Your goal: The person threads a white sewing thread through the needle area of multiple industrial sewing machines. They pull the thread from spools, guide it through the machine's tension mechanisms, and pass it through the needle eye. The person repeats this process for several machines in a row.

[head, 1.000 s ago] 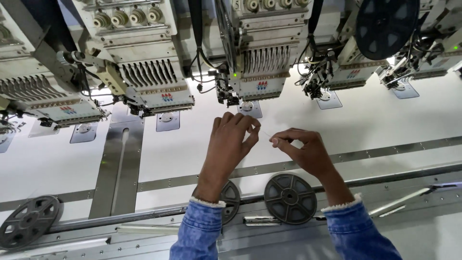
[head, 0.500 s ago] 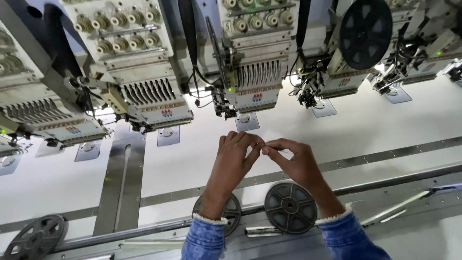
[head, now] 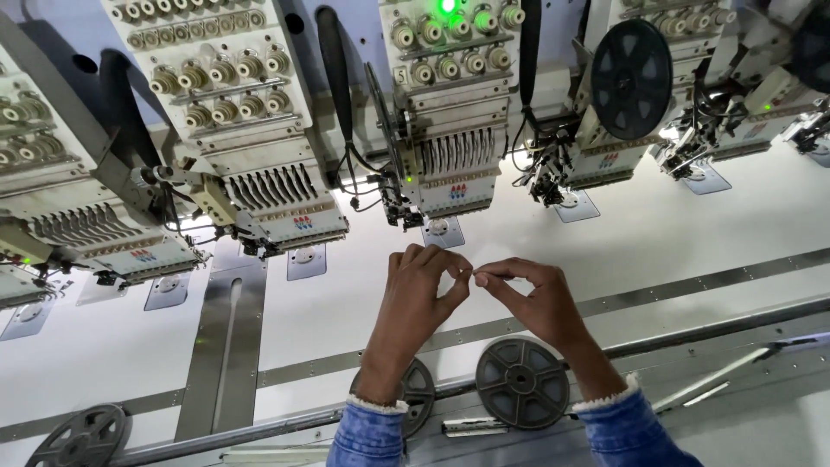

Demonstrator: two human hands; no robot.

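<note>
Thread, I guess, too thin to actually see; left hand (head: 418, 298) and right hand (head: 538, 298) pinch fingertips together, tips nearly touching; can't tell what's held; three grey reels below the pinch, nearest (head: 522, 383) under the right wrist; embroidery head (head: 450, 130) right above, small red-blue label.

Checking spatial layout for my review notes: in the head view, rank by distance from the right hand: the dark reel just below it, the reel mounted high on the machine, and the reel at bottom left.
From the right hand:
1. Lower reel, just below the wrist.
2. Mounted reel, upper right.
3. Bottom-left reel, far left corner.
</note>
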